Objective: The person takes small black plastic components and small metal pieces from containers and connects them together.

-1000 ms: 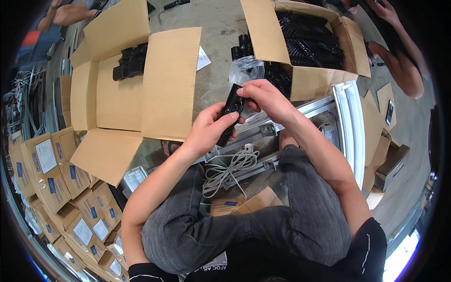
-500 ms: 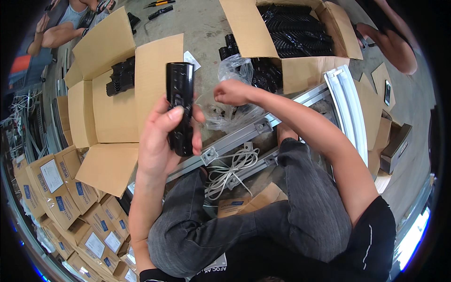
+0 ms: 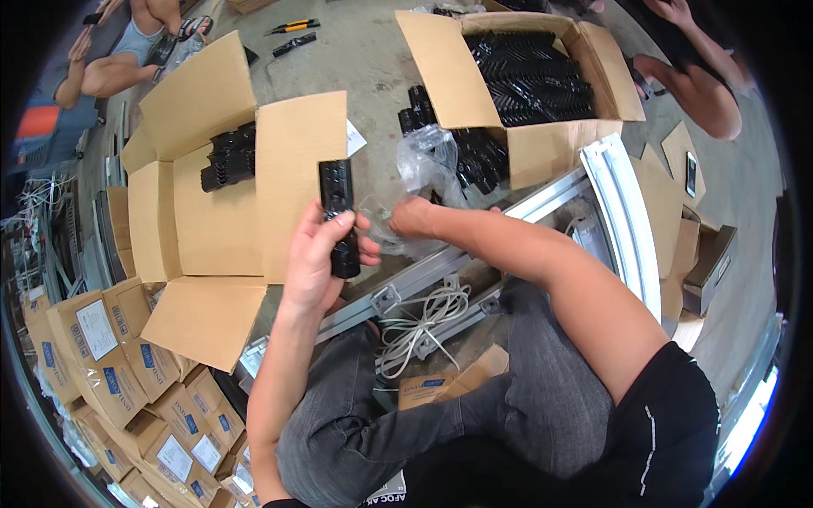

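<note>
Upright in my left hand (image 3: 320, 254) is a glossy black ribbed plastic piece (image 3: 336, 190), with thumb across its front and fingers around its back. My right hand (image 3: 412, 218) is at a crumpled clear plastic bag (image 3: 421, 161), its fingers curled and pointing down; what they hold, if anything, is hidden. Just beyond that hand, loose black pieces (image 3: 481, 161) lie in a heap beside the right carton. An open carton (image 3: 216, 229) stands to my left, with several black pieces (image 3: 229, 158) inside.
Another open carton (image 3: 563, 140) at the far right is packed with black pieces. Metal rails (image 3: 423, 275) cross before my legs, with a coiled white cable (image 3: 423, 326) among them. Closed boxes (image 3: 110, 347) are piled at lower left. Other people sit at both far sides.
My left hand has lowered the black piece, farther from the camera. My right hand has moved slightly downward beside the plastic bag. The view has shifted a little.
</note>
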Demonstrator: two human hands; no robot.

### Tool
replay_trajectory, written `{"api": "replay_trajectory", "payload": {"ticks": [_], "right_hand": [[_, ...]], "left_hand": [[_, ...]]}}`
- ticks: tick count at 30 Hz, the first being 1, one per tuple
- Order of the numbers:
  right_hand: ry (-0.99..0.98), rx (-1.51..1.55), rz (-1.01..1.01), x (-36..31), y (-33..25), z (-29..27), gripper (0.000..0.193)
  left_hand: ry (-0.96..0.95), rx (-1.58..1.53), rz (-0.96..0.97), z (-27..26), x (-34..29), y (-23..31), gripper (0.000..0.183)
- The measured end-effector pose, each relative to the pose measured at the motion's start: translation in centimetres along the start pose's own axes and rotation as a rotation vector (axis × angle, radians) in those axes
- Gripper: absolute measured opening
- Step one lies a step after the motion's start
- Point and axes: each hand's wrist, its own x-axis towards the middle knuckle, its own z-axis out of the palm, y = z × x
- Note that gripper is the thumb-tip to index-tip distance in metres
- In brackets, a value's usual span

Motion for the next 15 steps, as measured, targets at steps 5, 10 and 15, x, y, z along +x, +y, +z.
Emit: {"api": "replay_trajectory", "payload": {"ticks": [5,10,15], "right_hand": [[0.034,-0.026,-0.012,-0.2,0.6,0.9,0.018],[-0.044,0.132,0.08,-1.7,1.2,-3.7,0.017],[0.148,0.525,0.133,-4.2,2.1,-6.5,0.015]], "left_hand": [[-0.014,-0.023,-0.036,-0.6,-0.1,-0.8,0.029],[0.041,-0.01,-0.032,-2.2,-0.4,-1.6,0.032],[0.054,0.006,-0.028,-2.3,-0.1,-2.1,0.038]]}}
